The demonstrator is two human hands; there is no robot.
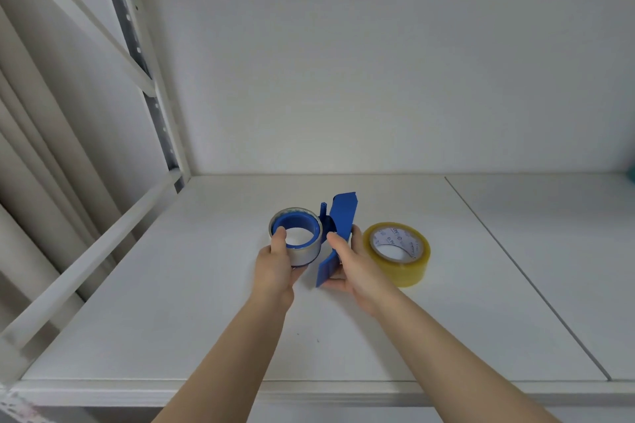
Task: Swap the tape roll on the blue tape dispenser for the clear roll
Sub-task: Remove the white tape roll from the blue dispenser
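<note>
Holding one dispenser, two rolls

The tape dispenser sits on the shelf near its middle, well back from the front edge, a mounted roll on its left side; the loose roll lies just right of it

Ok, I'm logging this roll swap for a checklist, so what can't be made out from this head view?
- Whether the roll on the dispenser is already free of its hub: the left hand covers its near side.
- The blue tape dispenser handle and blade: the right hand covers the lower part.
- Print inside the yellowish clear roll: too small.
- A teal thing: cut off by the right edge.
</note>
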